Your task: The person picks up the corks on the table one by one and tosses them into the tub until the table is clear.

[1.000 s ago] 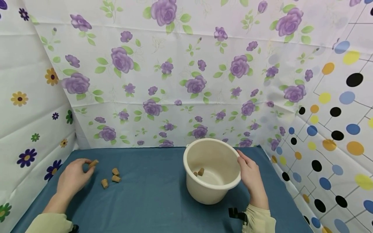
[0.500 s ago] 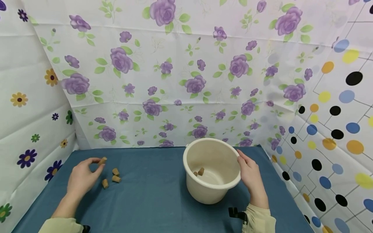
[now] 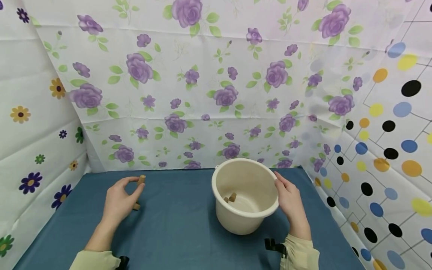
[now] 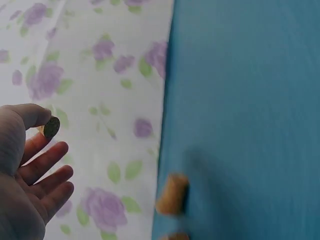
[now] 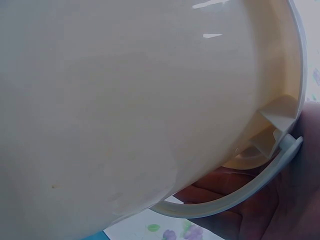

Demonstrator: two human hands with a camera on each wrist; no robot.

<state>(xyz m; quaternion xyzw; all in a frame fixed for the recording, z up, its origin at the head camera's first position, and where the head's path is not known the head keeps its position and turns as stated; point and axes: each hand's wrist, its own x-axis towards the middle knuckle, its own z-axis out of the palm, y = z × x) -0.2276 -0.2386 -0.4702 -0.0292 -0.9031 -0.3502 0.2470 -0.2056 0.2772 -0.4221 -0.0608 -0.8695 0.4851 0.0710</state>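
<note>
My left hand pinches a cork between thumb and forefinger, above the left part of the table; in the left wrist view the dark end of that cork shows and the other fingers are spread. Below the hand lies another cork, partly covered by it; the left wrist view has a blurred cork on the cloth. On the right, my right hand grips the rim of a cream bucket, which leans toward me. Two corks lie inside. The bucket's handle crosses the right fingers.
A blue cloth covers the table. Behind it hangs a white sheet with purple roses; patterned sheets close off the left and right sides. A black strap is on the right wrist.
My left hand has carried its cork rightward and slightly up, toward the bucket, passing over the corks on the cloth. My right hand and the bucket have stayed in place.
</note>
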